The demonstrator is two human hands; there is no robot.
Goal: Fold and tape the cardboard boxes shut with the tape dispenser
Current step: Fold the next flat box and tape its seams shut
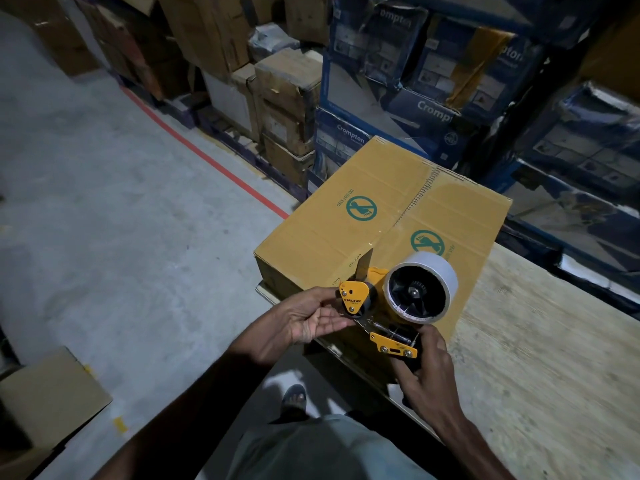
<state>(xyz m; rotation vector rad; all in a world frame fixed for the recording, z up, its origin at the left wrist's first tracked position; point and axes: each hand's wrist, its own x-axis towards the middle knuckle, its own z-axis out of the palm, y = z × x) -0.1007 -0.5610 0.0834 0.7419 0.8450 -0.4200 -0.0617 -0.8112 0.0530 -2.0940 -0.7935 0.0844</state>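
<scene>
A closed yellow-brown cardboard box (377, 216) with green "do not step" marks sits on a wooden table (540, 341); clear tape runs along its centre seam. In front of its near edge I hold an orange tape dispenser (398, 306) with a white tape roll (424, 287). My right hand (424, 362) grips the dispenser's handle from below. My left hand (311, 318) lies palm up at the dispenser's roller end, its fingers touching the orange side plate. A strip of tape stands up from the roller beside the box edge.
Racks of blue printed cartons (433, 74) and brown boxes (284, 98) stand behind the table. A red floor line (207, 154) crosses the concrete floor at left. A flattened brown box (45, 403) lies at lower left. My sandalled foot (294, 398) is below the table edge.
</scene>
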